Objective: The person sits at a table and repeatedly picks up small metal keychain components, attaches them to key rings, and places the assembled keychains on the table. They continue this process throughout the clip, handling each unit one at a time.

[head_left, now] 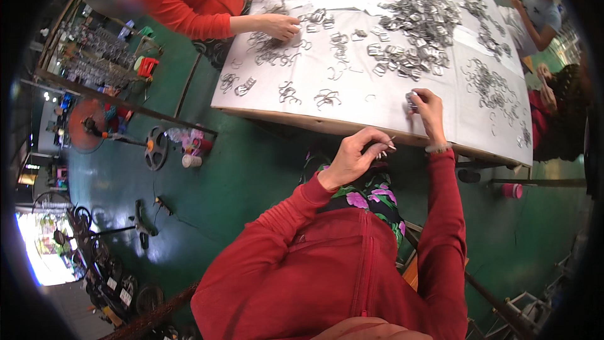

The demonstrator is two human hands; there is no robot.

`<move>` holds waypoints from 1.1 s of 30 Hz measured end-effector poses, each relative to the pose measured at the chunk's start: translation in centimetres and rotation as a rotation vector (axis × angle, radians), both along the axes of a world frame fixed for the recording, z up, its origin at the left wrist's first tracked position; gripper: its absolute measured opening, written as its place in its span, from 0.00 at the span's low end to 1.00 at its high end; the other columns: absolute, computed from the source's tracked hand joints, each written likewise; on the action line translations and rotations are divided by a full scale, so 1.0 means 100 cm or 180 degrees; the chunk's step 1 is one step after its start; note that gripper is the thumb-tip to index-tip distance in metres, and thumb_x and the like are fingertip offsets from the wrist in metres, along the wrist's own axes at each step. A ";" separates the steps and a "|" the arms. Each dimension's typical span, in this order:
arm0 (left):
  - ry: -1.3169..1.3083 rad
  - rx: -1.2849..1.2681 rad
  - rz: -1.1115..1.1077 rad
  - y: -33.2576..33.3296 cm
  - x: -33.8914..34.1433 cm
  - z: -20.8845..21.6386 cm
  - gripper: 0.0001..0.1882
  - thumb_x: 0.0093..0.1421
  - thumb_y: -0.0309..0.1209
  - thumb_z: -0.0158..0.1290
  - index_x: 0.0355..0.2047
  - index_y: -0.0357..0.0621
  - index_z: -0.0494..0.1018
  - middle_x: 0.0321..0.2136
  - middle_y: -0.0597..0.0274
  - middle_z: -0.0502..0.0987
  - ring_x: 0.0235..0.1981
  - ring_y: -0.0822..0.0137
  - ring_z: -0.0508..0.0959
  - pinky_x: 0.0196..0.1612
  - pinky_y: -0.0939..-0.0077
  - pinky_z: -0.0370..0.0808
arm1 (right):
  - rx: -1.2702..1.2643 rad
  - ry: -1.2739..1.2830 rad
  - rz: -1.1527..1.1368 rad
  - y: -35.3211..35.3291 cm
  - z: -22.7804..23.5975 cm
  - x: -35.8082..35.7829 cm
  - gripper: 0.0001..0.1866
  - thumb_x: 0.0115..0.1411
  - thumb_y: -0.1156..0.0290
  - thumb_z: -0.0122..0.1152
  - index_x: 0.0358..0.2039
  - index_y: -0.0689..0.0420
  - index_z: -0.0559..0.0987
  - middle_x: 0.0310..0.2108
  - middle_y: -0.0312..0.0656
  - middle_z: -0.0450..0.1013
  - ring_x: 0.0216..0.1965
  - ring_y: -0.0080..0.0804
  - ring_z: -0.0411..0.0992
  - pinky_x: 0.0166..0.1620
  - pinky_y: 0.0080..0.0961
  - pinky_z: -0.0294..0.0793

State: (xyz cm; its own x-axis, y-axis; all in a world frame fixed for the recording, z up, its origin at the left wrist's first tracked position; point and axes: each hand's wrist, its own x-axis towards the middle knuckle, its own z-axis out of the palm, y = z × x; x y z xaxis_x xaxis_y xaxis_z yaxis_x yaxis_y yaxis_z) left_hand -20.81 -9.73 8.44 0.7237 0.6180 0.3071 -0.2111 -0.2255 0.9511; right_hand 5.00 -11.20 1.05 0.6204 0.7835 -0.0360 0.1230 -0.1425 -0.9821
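My left hand (352, 158) is closed just off the near edge of the table, over my lap. Thin shiny metal pieces (382, 153) stick out between its fingertips. At the table's near edge, my right hand (429, 112) pinches a small stack of dark grey metal pieces (412, 103) between thumb and fingers. Their exact kind is too small to tell. A dense heap of similar grey metal pieces (420, 25) covers the middle of the white tabletop (384, 110). Loose curved metal strips (327, 97) lie in a small cluster nearer to me.
A person in a red-orange top (195, 0) works at the table's left side, one hand (280, 26) over the pieces. Another person (535, 19) sits at the far right. More curved strips (491, 88) lie right of my hand. A standing fan (88, 124) is on the left.
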 end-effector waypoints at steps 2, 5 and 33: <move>-0.0107 -0.0098 0.0018 -0.003 -0.002 0.001 0.04 0.59 0.19 0.49 0.35 0.36 0.72 0.32 0.58 0.77 0.36 0.70 0.77 0.41 0.77 0.73 | -0.0401 -0.0962 0.0213 0.009 -0.006 0.013 0.09 0.51 0.75 0.59 0.34 0.62 0.79 0.27 0.46 0.75 0.23 0.30 0.74 0.24 0.24 0.73; -0.0111 -0.0047 0.0086 -0.007 -0.005 0.008 0.05 0.59 0.19 0.49 0.34 0.38 0.73 0.30 0.61 0.76 0.30 0.73 0.78 0.33 0.80 0.75 | -0.0173 -0.2160 0.0298 0.011 -0.004 0.026 0.08 0.48 0.72 0.61 0.31 0.56 0.80 0.38 0.51 0.71 0.42 0.44 0.70 0.44 0.37 0.68; -0.0086 0.0927 0.0317 -0.004 -0.004 0.005 0.05 0.55 0.24 0.53 0.33 0.40 0.73 0.29 0.60 0.75 0.32 0.59 0.74 0.37 0.68 0.71 | 0.0794 0.0172 0.0341 -0.085 0.126 -0.128 0.12 0.53 0.86 0.59 0.39 0.67 0.77 0.31 0.41 0.73 0.27 0.22 0.71 0.32 0.15 0.72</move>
State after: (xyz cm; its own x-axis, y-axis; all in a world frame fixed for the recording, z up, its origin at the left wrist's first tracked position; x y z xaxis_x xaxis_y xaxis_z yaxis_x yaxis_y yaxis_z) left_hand -21.20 -10.11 8.90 0.6532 0.5685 0.5002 -0.1987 -0.5087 0.8377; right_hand -7.84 -19.69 13.63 0.5359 0.8333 0.1356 0.0709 0.1157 -0.9908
